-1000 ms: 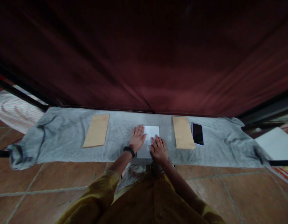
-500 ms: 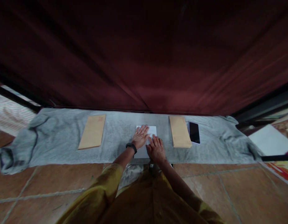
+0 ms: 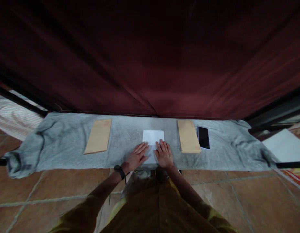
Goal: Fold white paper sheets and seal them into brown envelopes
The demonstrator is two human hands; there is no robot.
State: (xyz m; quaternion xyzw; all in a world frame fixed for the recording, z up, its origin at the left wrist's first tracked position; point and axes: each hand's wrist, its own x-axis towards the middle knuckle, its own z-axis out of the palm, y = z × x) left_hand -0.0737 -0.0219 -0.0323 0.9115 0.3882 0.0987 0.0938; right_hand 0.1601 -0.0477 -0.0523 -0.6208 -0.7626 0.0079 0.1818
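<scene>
A white sheet of paper point(image 3: 153, 136) lies on the grey cloth in front of me, a crease line running across it and its upper part brighter than the lower. On its left edge rest the fingers of my left hand point(image 3: 137, 156), flat and a little spread. My right hand point(image 3: 164, 153) lies on the paper's right edge, fingers stretched out. Neither hand grips anything. To the right is a stack of brown envelopes point(image 3: 189, 137), with a dark-screened phone point(image 3: 203, 137) beside it. On the left lies another brown envelope point(image 3: 98, 136), possibly several stacked.
A grey cloth point(image 3: 67, 139) covers the long narrow surface. Behind it hangs a dark red curtain point(image 3: 150, 71). Dark bars flank both ends. At the far right is a white board or sheet point(image 3: 284, 145). Brown floor tiles point(image 3: 213, 194) show below.
My left hand has moved down and left from the paper's upper part to its left edge, uncovering the top. The right hand stays nearly in place. The view has shifted slightly.
</scene>
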